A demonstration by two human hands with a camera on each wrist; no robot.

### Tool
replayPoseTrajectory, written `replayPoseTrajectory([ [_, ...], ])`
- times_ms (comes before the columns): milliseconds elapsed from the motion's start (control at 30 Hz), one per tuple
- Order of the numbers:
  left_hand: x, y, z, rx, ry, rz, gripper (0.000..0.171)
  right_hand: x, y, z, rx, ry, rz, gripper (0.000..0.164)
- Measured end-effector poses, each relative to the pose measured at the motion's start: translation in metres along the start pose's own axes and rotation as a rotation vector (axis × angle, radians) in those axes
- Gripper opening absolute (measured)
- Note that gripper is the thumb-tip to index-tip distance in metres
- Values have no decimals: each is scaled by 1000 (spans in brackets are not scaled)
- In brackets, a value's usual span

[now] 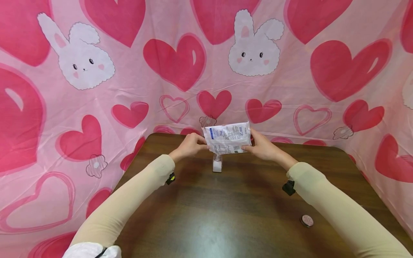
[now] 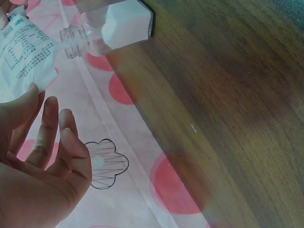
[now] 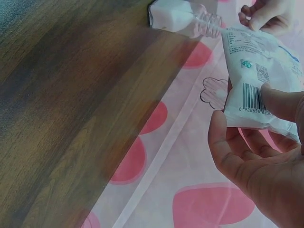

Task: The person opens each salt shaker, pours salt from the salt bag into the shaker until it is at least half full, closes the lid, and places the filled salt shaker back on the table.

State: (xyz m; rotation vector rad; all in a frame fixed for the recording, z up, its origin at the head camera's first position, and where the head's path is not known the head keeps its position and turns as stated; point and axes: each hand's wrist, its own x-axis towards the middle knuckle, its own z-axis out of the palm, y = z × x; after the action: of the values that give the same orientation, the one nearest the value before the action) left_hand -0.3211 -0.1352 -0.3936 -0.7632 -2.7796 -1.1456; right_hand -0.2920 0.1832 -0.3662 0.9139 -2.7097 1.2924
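Observation:
Both hands hold a white printed plastic packet [image 1: 228,138] tilted over a clear glass jar. My left hand [image 1: 190,146] pinches the packet's lower left corner between thumb and finger, the other fingers loosely bent in the left wrist view. At the opposite end my right hand [image 1: 262,145] grips it, thumb on the barcode side [image 3: 254,97] and fingers behind. White powder or grains fill much of the jar [image 2: 124,26], which stands upright on the table. Its threaded neck has no cap, and the packet's corner is right at the mouth, with a thin pale stream showing there.
A round pinkish lid with holes [image 1: 307,220] lies on the dark wooden table [image 1: 206,215] at the near right, by the right forearm. Behind the table's far edge hangs a pink cloth [image 1: 180,21] with hearts and rabbits.

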Motion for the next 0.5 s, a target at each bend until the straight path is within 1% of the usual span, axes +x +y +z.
replayPoseTrajectory([
  [200,1,-1,1,-6,1,-1,15,0,0,-1,-3,-4,18,62],
  [500,0,-1,1,5,3,-3,14,-1,-1,0,-12,0,17,60],
])
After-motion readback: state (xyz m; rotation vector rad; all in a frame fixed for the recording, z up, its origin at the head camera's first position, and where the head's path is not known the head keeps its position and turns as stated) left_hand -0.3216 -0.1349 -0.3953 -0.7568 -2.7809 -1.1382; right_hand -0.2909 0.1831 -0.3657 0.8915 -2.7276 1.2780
